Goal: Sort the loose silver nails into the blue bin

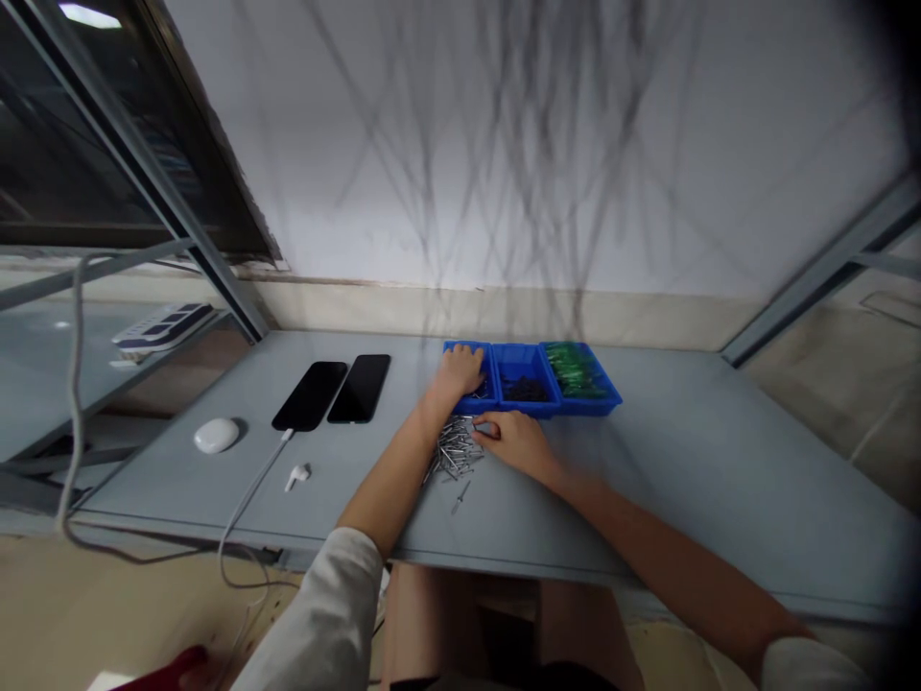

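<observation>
My left hand (461, 372) reaches over the leftmost blue bin (487, 392), its fingertips down inside, so what they hold is hidden. Just in front of the bins lies a pile of silver metal pins (455, 449) on the grey table. At the right edge of that pile, my right hand (512, 440) has thumb and forefinger closed together; anything between them is too small to make out. The middle blue bin (524, 363) holds small dark pieces. Green pieces (572, 369) fill the right blue bin (611, 395). One loose pin (460, 497) lies nearer the front edge.
Two black phones (309, 395) (360, 389) lie left of the bins, one with a white cable (251, 489). A white case (217, 436) and an earbud (297, 475) are near them. A power strip (164, 328) sits at the far left; a wall stands behind the table.
</observation>
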Motion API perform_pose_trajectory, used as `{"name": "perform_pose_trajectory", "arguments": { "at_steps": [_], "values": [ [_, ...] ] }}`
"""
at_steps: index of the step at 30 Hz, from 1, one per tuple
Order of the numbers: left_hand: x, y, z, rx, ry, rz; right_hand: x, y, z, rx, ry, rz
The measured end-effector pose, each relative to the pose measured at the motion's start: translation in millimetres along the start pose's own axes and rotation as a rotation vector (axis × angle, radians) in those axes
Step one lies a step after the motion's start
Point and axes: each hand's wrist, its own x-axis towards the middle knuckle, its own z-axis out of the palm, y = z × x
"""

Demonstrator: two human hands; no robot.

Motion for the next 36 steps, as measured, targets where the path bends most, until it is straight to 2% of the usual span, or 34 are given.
{"name": "perform_pose_trajectory", "arguments": {
  "at_steps": [7,14,22,27,31,34,36],
  "values": [
    [-1.5,-5.6,-4.3,0.001,-0.131,0.093,3.5,4.3,4.4,0.12,0.025,0.028],
    [1.2,-8.2,2.4,0.012,-0.089,0.136,-0.1,1.2,0.2,0.017,-0.025,-0.039],
    [2.3,-5.6,7.2,-0.007,-0.084,0.138,-1.6,2.0,-3.6,-0.053,-0.023,-0.105],
    [1.5,-2.5,9.0,-0.018,-0.076,0.138,-5.0,2.5,-12.5,-0.036,0.02,-0.139],
    [0.8,0.7,8.0,0.012,-0.074,0.092,-3.7,5.0,-15.3,0.173,0.102,-0.194],
    [0.8,2.3,7.1,0.025,-0.06,0.068,0.1,7.9,-16.1,0.479,0.193,-0.209],
    [0.9,2.4,6.7,0.031,-0.049,0.063,2.7,9.7,-18.0,0.707,0.214,-0.158]
  ]
}}
